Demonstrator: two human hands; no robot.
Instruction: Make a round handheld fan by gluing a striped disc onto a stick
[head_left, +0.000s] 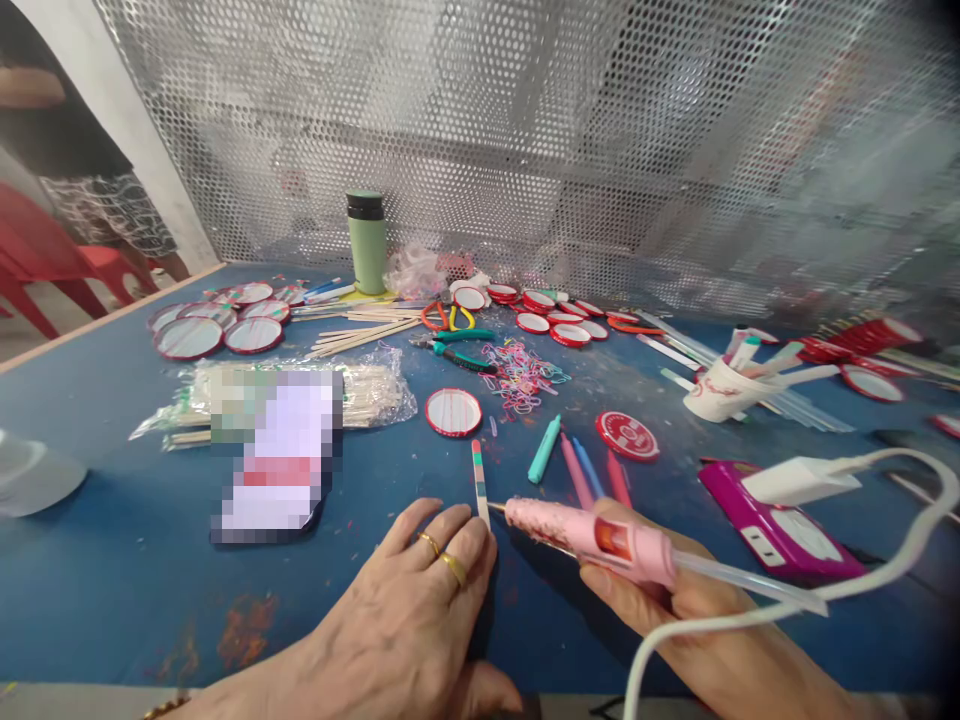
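Observation:
My right hand [667, 590] is wrapped around a pink hot glue gun [592, 535]. A clear glue stick [750, 580] pokes out of its back. The metal nozzle points left and meets the edge of a craft stick [478, 470] coloured in red, green and grey bands, with a pale lower end. My left hand [427, 590], with two rings, lies over the table and holds that lower end down with its fingertips; the thumb is tucked low. Just beyond the stick sits a red-rimmed jar lid [453, 412] with its pale inside up and thin lines across it.
Markers [544, 450], a phone [277, 455], bagged sticks [375, 390], paper clips [521, 375], pliers [457, 350], more lids [191, 337] and a green tumbler [367, 240] lie around. A white cord [892, 570] runs from a charger on a purple power strip [780, 520]. A paper cup [720, 390] holds pens.

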